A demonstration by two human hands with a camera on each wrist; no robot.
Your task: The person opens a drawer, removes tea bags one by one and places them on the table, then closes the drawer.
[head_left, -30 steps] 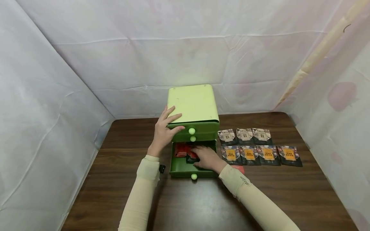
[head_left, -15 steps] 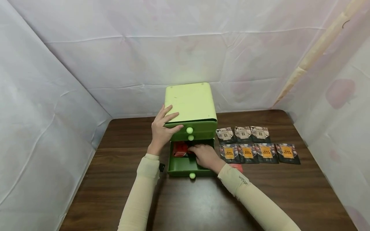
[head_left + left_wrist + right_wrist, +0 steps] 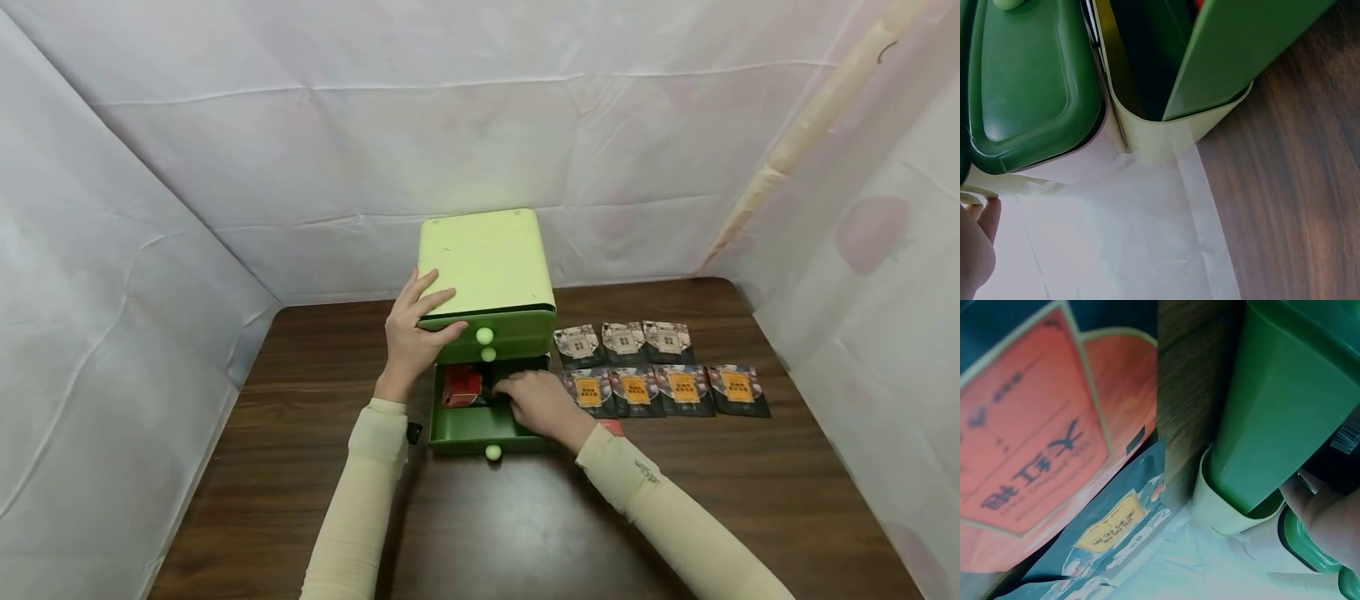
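A small cabinet with a pale yellow-green top [image 3: 486, 258] and green drawers stands on the table. Its bottom drawer [image 3: 480, 427] is pulled out, and a red packet [image 3: 461, 386] lies in its back left. My left hand [image 3: 411, 337] rests on the cabinet's top left corner, fingers spread over the top, thumb along the upper drawer front. My right hand [image 3: 543, 404] reaches into the bottom drawer, fingers bent at a dark packet. In the right wrist view, a barcode shows on this dark packet [image 3: 1346, 440] and fingers pinch its edge.
Right of the cabinet lie two rows of dark packets, some with white labels [image 3: 624, 340], others with orange labels [image 3: 684, 388]. A packet with a red label [image 3: 1035, 431] lies beside the drawer. A small black object [image 3: 413, 432] is near the left sleeve. Pale cloth walls surround the table.
My right fingers have bent in from a flatter reach over the dark packet in the drawer. The left hand stays on the cabinet corner. The head view has shifted slightly.
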